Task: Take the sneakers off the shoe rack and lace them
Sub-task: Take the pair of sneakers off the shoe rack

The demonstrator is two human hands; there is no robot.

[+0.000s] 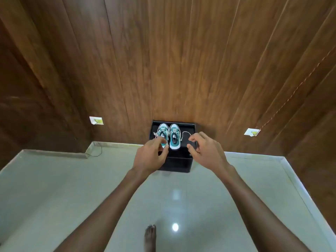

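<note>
Bare foot [150,237] is standing on the tile floor [54,188], nearest the camera. Both arms are reaching straight ahead toward the rack [174,165], a low black unit sitting against the wood wall [163,60]. Sneakers [169,136] are sitting side by side on its top shelf, toes to the wall, heels facing the hands, so the long axis is running in line with the reach. Left hand [150,155] is overlapping the left sneaker's heel, fingers curled; actual grip I can't tell. Right hand [204,150] is hovering just right of the right sneaker, fingers loosely curled, holding nothing. Left hand is nearer its shoe. Loose laces [184,133] are trailing on the shelf.
</note>
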